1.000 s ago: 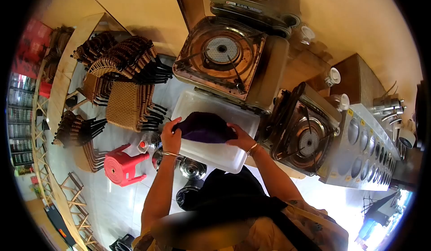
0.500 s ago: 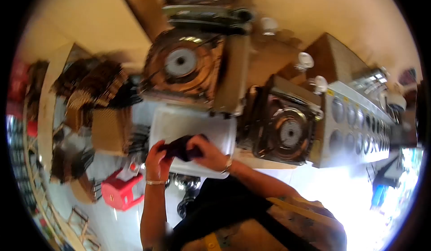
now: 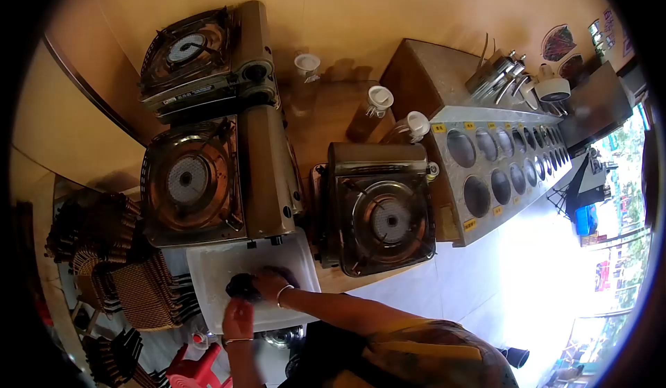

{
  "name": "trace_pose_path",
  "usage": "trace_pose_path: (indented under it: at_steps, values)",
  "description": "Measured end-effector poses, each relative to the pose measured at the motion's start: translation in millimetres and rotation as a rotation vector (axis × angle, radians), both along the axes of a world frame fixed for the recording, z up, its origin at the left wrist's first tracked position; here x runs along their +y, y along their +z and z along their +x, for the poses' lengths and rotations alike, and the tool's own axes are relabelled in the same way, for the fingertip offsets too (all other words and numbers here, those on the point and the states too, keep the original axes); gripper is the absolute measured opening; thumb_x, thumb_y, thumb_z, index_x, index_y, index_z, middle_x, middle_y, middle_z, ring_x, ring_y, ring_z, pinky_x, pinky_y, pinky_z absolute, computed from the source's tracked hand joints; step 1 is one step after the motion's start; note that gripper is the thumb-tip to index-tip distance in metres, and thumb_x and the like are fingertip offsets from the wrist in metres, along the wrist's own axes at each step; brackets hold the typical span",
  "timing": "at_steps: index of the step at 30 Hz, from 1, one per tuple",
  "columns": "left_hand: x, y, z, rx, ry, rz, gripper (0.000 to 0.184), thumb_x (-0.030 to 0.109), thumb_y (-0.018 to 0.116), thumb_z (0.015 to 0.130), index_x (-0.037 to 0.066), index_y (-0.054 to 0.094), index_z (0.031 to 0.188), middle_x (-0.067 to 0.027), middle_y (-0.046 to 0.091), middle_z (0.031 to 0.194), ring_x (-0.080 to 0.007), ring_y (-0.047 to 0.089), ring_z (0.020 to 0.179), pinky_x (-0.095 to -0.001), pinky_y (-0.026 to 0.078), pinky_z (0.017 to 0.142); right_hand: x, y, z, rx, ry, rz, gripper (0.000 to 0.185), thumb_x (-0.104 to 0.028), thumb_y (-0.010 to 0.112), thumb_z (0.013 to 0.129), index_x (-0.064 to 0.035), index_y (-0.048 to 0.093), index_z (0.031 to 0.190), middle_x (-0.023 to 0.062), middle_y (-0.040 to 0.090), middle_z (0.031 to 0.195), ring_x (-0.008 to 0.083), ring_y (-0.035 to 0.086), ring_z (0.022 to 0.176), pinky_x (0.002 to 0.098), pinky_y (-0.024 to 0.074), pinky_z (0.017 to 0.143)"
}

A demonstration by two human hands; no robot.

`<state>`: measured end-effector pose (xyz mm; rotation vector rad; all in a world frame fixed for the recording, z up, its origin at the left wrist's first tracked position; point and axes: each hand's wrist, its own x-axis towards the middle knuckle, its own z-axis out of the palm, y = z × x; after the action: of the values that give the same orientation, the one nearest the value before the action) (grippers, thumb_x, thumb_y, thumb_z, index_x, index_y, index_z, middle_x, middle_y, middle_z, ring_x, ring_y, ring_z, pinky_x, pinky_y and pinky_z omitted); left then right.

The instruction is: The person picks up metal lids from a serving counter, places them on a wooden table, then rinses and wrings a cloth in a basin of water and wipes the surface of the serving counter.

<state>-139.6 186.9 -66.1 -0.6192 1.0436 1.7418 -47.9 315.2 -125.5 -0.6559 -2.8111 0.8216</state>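
A dark purple, nearly black cloth [image 3: 241,287] lies bunched up low over the white plastic tray [image 3: 207,266]. My right hand [image 3: 272,285] is closed on the cloth, with dark fabric showing on both sides of its fingers. Just below the cloth, at the tray's near edge, is my left hand [image 3: 238,317]; its fingers are blurred, and whether they touch the cloth is unclear. A bracelet circles each wrist.
Portable gas stoves [image 3: 187,173] stand beyond the tray, another [image 3: 385,218] to its right. Lidded jars [image 3: 368,114] and a metal rack with round openings [image 3: 499,180] are further right. Stacked wicker chairs [image 3: 146,294] and a red stool [image 3: 191,370] are left.
The view has swung right, so tray and stoves appear further left. The cloth, earlier spread between both hands, is now bunched lower over the tray, and my left hand has come off its left end.
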Motion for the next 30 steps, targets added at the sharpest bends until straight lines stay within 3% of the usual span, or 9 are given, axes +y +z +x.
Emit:
trace_pose_path:
  at_steps: [2, 5, 7, 9, 15, 18, 20, 26, 30]
  values:
    - [-12, -30, 4, -0.227, 0.020, -0.061, 0.011, 0.015, 0.056, 0.074, 0.005, 0.054, 0.079, -0.0105, 0.057, 0.079, -0.0268, 0.055, 0.073, -0.0400, 0.047, 0.070, 4, -13, -4, -0.333, -0.111, -0.285, 0.024, -0.013, 0.052, 0.071, -0.0032, 0.053, 0.093, 0.0181, 0.050, 0.105, 0.0299, 0.055, 0.088, 0.0369, 0.0450, 0.075]
    - [6, -20, 19, -0.413, -0.001, -0.088, 0.024, 0.029, 0.054, 0.074, 0.006, 0.055, 0.082, -0.0115, 0.056, 0.084, -0.0313, 0.053, 0.083, -0.0494, 0.041, 0.077, 18, 33, -8, -0.328, -0.026, -0.477, 0.040, -0.016, 0.057, 0.067, 0.0005, 0.049, 0.102, 0.0188, 0.053, 0.100, 0.0299, 0.054, 0.093, 0.0361, 0.0442, 0.076]
    - [47, 23, 36, -0.496, -0.172, 0.025, 0.032, 0.034, 0.049, 0.076, 0.007, 0.056, 0.091, -0.0112, 0.055, 0.094, -0.0287, 0.049, 0.095, -0.0485, 0.037, 0.083, -5, 40, -10, -0.017, -0.137, -0.383, 0.054, -0.017, 0.056, 0.066, -0.0044, 0.038, 0.115, 0.0180, 0.055, 0.098, 0.0302, 0.055, 0.090, 0.0349, 0.0444, 0.076]
    - [39, -18, 32, -0.347, -0.162, 0.207, 0.037, 0.036, 0.043, 0.080, 0.009, 0.051, 0.105, -0.0103, 0.051, 0.106, -0.0254, 0.045, 0.104, -0.0443, 0.035, 0.087, -29, 74, -14, 0.165, -0.195, -0.503, 0.054, -0.011, 0.053, 0.067, -0.0147, 0.037, 0.119, 0.0155, 0.050, 0.106, 0.0300, 0.052, 0.089, 0.0360, 0.0437, 0.072]
    - [40, -30, 32, -0.261, -0.163, 0.142, 0.037, 0.036, 0.043, 0.081, 0.011, 0.050, 0.108, -0.0095, 0.050, 0.108, -0.0250, 0.045, 0.104, -0.0427, 0.034, 0.088, -38, 116, 20, 0.261, 0.036, -0.317, 0.025, -0.018, 0.051, 0.067, -0.0128, 0.055, 0.091, 0.0117, 0.051, 0.086, 0.0274, 0.052, 0.083, 0.0381, 0.0439, 0.066]
    - [53, -40, 31, -0.257, -0.159, 0.117, 0.037, 0.036, 0.042, 0.082, 0.011, 0.049, 0.109, -0.0091, 0.050, 0.110, -0.0248, 0.044, 0.104, -0.0419, 0.034, 0.089, -21, 72, 6, 0.091, -0.290, -0.196, 0.020, -0.026, 0.048, 0.073, -0.0101, 0.058, 0.080, 0.0107, 0.055, 0.082, 0.0276, 0.055, 0.076, 0.0396, 0.0452, 0.063]
    - [61, -45, 29, -0.264, -0.151, 0.114, 0.037, 0.036, 0.042, 0.082, 0.012, 0.049, 0.109, -0.0088, 0.049, 0.110, -0.0246, 0.044, 0.105, -0.0414, 0.034, 0.089, 13, 78, -6, -0.240, -0.447, -0.553, 0.027, -0.036, 0.045, 0.076, -0.0142, 0.057, 0.087, 0.0121, 0.054, 0.083, 0.0287, 0.055, 0.079, 0.0438, 0.0432, 0.066]
    - [47, -42, 13, -0.235, -0.117, 0.065, 0.037, 0.035, 0.041, 0.083, 0.013, 0.047, 0.112, -0.0080, 0.048, 0.113, -0.0243, 0.044, 0.105, -0.0398, 0.033, 0.090, -48, 114, -10, 0.041, -0.077, -0.405, 0.023, -0.029, 0.049, 0.075, -0.0082, 0.057, 0.075, 0.0106, 0.056, 0.069, 0.0252, 0.057, 0.067, 0.0390, 0.0439, 0.054]
    - [65, -24, 19, -0.232, -0.054, -0.147, 0.037, 0.035, 0.040, 0.084, 0.014, 0.046, 0.113, -0.0074, 0.048, 0.114, -0.0240, 0.044, 0.105, -0.0388, 0.032, 0.091, -1, 63, -31, 0.013, -0.533, -0.361, 0.028, -0.035, 0.045, 0.077, -0.0094, 0.056, 0.073, 0.0116, 0.056, 0.064, 0.0276, 0.053, 0.052, 0.0402, 0.0421, 0.046]
